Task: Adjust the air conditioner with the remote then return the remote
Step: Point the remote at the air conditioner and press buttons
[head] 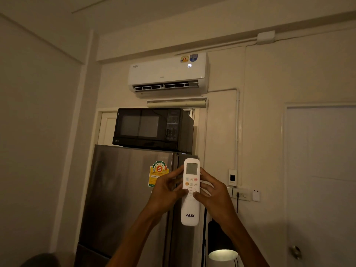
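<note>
A white air conditioner (167, 74) hangs high on the wall, its display reading 25 and its louvre open. Below it I hold a white AUX remote (190, 209) upright with both hands, its screen facing me. My left hand (167, 191) grips its left side, thumb on the round pad. My right hand (212, 193) grips its right side, thumb also on that pad.
A black microwave (152, 129) sits on a steel fridge (123, 199) directly ahead. A lit lamp (222, 254) stands low beside the fridge. Wall sockets (241, 194) and a white door (323, 180) are to the right.
</note>
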Demonstrator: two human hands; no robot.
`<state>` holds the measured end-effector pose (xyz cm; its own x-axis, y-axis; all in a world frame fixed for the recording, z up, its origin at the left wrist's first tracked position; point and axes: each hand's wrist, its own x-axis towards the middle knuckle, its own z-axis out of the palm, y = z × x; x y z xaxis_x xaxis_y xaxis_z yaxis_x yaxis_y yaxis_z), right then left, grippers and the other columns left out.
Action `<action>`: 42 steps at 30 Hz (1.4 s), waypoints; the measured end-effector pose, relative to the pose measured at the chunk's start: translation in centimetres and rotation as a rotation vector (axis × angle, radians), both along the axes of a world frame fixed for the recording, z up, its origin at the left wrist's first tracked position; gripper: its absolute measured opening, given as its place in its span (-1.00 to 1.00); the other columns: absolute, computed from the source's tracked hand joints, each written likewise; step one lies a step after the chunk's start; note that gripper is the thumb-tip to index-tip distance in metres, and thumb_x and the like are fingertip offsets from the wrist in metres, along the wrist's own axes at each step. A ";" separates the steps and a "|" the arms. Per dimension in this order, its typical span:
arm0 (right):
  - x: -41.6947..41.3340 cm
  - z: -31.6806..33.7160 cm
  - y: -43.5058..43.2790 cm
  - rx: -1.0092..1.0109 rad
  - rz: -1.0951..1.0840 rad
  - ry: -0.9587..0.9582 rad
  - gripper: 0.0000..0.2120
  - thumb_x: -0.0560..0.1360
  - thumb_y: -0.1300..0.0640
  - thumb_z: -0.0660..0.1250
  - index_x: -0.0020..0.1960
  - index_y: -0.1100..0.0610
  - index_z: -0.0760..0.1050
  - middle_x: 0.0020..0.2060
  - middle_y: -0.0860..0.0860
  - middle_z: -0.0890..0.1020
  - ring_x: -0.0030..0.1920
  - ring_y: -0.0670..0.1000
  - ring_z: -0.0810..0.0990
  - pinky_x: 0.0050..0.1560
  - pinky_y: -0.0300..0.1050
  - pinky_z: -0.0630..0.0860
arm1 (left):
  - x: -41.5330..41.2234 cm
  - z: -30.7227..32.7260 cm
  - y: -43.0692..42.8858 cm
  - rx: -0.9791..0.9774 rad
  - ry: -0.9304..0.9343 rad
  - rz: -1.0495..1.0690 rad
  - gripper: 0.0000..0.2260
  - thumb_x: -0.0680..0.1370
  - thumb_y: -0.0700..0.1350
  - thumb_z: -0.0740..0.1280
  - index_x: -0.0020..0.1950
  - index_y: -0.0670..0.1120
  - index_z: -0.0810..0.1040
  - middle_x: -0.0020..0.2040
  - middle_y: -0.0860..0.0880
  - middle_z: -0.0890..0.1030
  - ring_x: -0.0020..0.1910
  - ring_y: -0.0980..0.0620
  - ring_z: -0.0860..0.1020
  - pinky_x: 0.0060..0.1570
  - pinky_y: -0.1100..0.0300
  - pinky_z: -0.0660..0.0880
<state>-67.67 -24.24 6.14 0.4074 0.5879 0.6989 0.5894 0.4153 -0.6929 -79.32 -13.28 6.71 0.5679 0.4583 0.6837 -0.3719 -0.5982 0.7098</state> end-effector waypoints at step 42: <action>3.3 -0.5 -0.2 0.009 -0.024 -0.052 -0.36 0.39 0.37 0.39 0.33 -0.06 0.28 0.23 0.10 0.53 0.23 0.05 0.54 -0.06 -0.35 0.58 | 2.9 -0.2 -0.1 0.068 0.016 -0.028 -0.40 0.40 -0.40 0.40 0.26 0.13 0.35 0.08 0.26 0.51 -0.03 0.44 0.55 -0.15 0.42 0.57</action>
